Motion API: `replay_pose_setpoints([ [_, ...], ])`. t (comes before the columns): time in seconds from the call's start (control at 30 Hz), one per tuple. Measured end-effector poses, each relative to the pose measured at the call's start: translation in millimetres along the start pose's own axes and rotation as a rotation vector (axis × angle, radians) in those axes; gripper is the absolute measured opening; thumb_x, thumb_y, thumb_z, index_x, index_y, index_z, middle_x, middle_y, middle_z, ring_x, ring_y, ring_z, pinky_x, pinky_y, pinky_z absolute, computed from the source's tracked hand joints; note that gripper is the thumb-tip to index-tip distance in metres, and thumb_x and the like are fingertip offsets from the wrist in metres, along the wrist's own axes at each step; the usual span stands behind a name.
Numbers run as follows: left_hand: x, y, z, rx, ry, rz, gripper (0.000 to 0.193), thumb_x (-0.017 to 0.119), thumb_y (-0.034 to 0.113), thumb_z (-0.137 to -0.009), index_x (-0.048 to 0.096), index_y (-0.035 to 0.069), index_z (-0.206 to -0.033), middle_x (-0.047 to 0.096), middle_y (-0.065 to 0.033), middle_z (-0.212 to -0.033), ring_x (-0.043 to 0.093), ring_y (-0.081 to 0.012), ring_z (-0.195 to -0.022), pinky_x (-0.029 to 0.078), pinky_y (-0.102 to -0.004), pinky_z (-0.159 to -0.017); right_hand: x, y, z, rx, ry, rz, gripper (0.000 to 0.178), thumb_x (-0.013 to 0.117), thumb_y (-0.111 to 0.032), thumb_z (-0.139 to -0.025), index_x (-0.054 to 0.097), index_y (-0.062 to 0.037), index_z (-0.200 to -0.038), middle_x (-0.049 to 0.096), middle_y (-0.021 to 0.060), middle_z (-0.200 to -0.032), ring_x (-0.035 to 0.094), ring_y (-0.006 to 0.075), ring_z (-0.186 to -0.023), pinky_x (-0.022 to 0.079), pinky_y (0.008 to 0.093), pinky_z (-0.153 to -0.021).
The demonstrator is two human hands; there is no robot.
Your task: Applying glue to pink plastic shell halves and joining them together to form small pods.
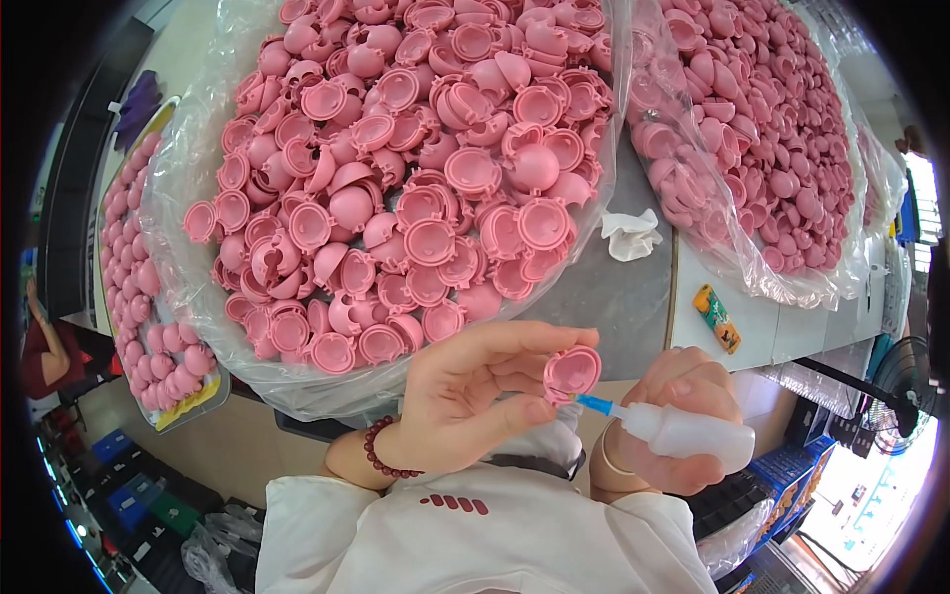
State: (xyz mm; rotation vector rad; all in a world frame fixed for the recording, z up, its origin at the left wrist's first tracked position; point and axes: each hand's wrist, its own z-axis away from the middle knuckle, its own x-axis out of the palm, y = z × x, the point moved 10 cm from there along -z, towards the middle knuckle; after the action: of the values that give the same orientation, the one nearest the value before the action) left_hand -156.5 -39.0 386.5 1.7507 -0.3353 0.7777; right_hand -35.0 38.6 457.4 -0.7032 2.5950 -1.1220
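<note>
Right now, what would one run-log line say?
left hand: holds pink shell | right hand: holds squeeze bottle | blue nozzle: at shell rim

Two hands [465,391], one squeeze bottle [683,433], countless pink shells [416,168].

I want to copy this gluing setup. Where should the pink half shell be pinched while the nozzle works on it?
Probably by its rim, coming from the left as the left hand does now: fingers above, thumb below the pink half shell. That leaves its hollow face open toward the blue nozzle of the squeeze bottle in the right hand.
</note>
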Motion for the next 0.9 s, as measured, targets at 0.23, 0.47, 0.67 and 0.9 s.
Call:
replay_pose_setpoints([
  [0.23,0.9,-0.7,0.0,-0.034,0.006,-0.004,0.042,0.06,-0.002,-0.074,0.042,-0.005,-0.112,0.045,-0.0284,-0.113,0.051,-0.0251,-0.102,0.043,-0.0331,-0.085,-1.9,-4.6,-3.7,-0.09,0.001,-0.089,0.061,0.038,-0.05,-0.083,0.054,0.0087,-0.089,0.042,0.0059,-0.056,0.036,0.0114,-0.041,0.02,0.0222,-0.034],
  [0.47,2.3,-0.2,1.3,-0.031,-0.004,-0.018,0.043,0.06,-0.002,-0.074,0.041,-0.005,-0.113,0.044,-0.0289,-0.114,0.051,-0.0257,-0.102,0.044,-0.0336,-0.085,-0.7,-8.7,-1.8,-0.102,0.027,0.033,0.059,0.043,-0.052,-0.082,0.055,0.0066,-0.081,0.052,0.0059,-0.058,0.043,0.0126,-0.044,0.031,0.0254,-0.036],
  [0.67,2.6,0.1,1.4,-0.037,-0.013,-0.04,0.043,0.06,-0.003,-0.074,0.042,-0.006,-0.113,0.044,-0.0292,-0.114,0.051,-0.0265,-0.102,0.044,-0.0341,-0.085,-2.5,-7.7,-1.0,-0.113,0.04,0.011,0.062,0.037,-0.052,-0.082,0.055,0.0076,-0.087,0.04,0.0045,-0.055,0.034,0.0111,-0.042,0.018,0.0226,-0.034],
  [0.9,2.9,7.3,1.5,0.005,0.011,-0.179,0.041,0.061,-0.004,-0.072,0.045,-0.007,-0.11,0.045,-0.0284,-0.113,0.052,-0.027,-0.1,0.045,-0.0347,-0.083,-2.9,-6.7,-0.8,-0.129,0.059,0.053,0.063,0.036,-0.053,-0.082,0.056,0.0069,-0.087,0.039,0.0046,-0.056,0.034,0.0114,-0.042,0.018,0.0223,-0.034],
])
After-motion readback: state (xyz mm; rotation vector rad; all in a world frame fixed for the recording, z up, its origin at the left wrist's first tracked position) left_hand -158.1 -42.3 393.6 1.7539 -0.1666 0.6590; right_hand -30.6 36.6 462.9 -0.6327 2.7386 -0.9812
